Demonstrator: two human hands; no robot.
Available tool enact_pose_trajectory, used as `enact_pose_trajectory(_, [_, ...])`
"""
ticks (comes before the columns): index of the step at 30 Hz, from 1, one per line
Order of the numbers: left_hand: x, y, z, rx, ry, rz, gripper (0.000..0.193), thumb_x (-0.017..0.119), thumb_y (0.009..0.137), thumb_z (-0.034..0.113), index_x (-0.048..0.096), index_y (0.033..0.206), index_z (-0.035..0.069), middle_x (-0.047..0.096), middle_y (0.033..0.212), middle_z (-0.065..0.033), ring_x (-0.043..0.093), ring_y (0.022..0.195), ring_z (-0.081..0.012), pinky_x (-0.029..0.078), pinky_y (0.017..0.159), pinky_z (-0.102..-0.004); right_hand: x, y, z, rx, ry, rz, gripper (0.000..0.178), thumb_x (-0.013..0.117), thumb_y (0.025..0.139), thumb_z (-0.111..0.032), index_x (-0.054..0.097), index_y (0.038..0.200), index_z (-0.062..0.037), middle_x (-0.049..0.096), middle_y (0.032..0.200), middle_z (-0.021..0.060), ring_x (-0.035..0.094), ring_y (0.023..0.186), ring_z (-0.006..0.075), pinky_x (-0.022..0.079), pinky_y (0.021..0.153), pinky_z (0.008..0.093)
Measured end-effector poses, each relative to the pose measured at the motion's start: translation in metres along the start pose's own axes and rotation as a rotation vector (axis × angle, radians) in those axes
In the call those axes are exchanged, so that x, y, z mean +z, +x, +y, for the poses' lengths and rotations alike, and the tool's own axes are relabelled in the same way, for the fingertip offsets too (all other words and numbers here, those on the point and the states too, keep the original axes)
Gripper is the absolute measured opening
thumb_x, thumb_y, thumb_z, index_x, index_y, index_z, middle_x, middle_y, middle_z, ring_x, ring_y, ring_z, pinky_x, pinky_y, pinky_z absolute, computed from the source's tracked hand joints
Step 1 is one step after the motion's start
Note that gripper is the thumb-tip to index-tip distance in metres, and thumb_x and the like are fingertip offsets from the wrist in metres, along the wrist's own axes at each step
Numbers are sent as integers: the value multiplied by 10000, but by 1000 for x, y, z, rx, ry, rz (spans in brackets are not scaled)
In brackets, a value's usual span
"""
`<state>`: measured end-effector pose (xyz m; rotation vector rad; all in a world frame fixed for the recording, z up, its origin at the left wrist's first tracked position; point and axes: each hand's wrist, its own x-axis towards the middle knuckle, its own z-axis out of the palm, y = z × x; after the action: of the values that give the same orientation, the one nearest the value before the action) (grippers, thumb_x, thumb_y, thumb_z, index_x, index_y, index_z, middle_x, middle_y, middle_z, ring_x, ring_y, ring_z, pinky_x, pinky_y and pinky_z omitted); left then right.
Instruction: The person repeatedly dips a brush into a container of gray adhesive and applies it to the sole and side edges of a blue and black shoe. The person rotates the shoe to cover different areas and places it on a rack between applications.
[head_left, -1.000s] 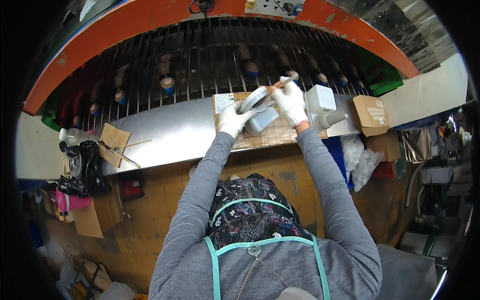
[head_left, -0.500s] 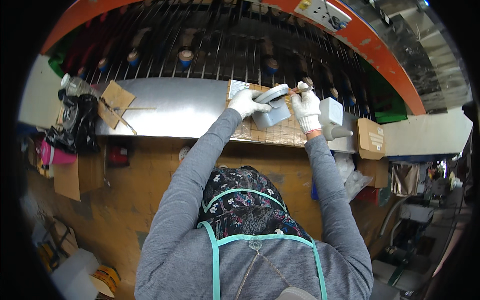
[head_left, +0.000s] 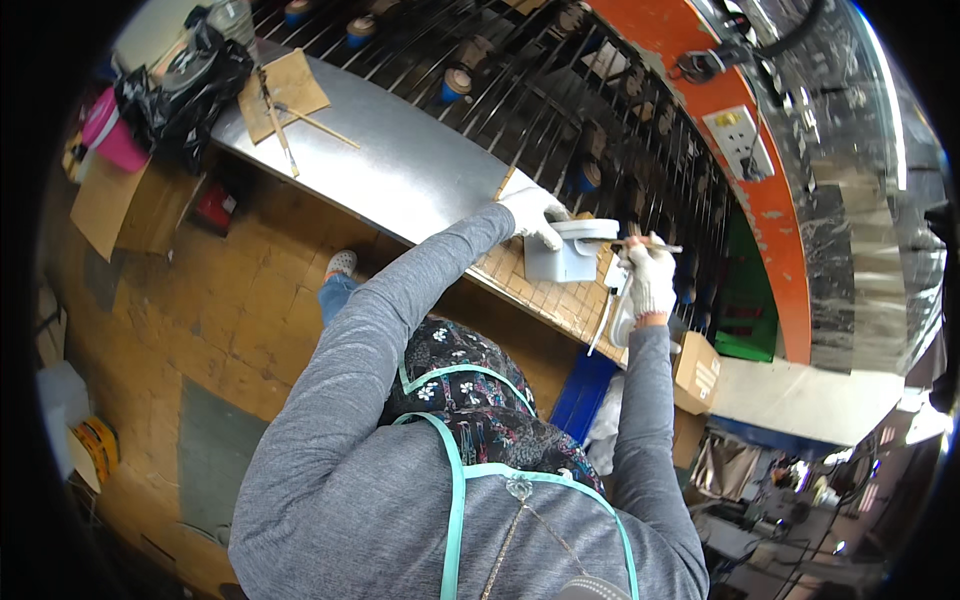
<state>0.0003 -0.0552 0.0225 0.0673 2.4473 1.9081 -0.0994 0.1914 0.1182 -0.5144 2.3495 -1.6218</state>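
Note:
A squarish pale grey container [head_left: 560, 262] stands on a brown cardboard sheet [head_left: 520, 285] at the edge of the metal bench. My gloved left hand [head_left: 535, 218] is closed on a round whitish lid [head_left: 588, 229], held over the container's top. My gloved right hand [head_left: 650, 278] grips a thin brush [head_left: 660, 245], its handle pointing right and its other end close to the lid's right edge. Whether the bristles touch the container cannot be made out. Partly hidden by my right wrist is a second pale container [head_left: 622, 322].
Behind the bench [head_left: 390, 140] runs a rack of metal bars [head_left: 500, 115] carrying blue and tan pieces [head_left: 456, 84]. Brushes lie on a brown board [head_left: 285, 95] at far left, beside a black plastic bag [head_left: 190, 85]. A cardboard box [head_left: 697, 372] stands right of my right forearm.
The view has swung round, so the bench now slants down to the right. The lid has gone from tilted to nearly level over the container. The brush remains in my right hand.

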Motion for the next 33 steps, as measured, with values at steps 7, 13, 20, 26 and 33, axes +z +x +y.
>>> enact_pose_trajectory(7, [6,-18,-9,-7,-129,72,548,840,726,287,718,1212,65,743,1123,-114,693,1019,-204,544,877,-328,-9,-5,-11,-8,-95,12,224,593,1015,-240,621,1060,-22,616,776,21,555,598,68,480,555,230])
enact_pose_trajectory(13, [7,-17,-7,0,-87,172,478,819,728,310,751,1147,88,762,1008,-75,645,651,-142,512,563,-293,27,-21,-12,-451,-788,29,203,639,989,-200,625,1028,-2,623,733,11,574,617,80,475,571,246])
enact_pose_trajectory(20, [7,-17,-6,-12,-64,171,454,811,717,338,767,1098,96,760,972,-69,649,657,-151,514,576,-298,26,-18,-19,90,-73,93,171,620,993,-199,627,995,-28,601,713,5,506,534,51,402,459,211])
enact_pose_trajectory(26, [8,-15,-8,-13,-58,179,446,811,712,339,770,1087,100,761,992,-78,700,856,-181,547,762,-314,21,-11,-12,-37,-276,30,155,601,1002,-182,637,962,-37,629,721,27,536,521,81,438,452,214])
enact_pose_trajectory(33, [8,-14,-10,-11,-58,174,438,815,705,357,774,1061,105,761,1006,-81,705,918,-201,539,843,-332,14,-3,-8,-255,-408,26,176,619,996,-196,643,951,-27,633,728,26,536,554,66,442,487,213])
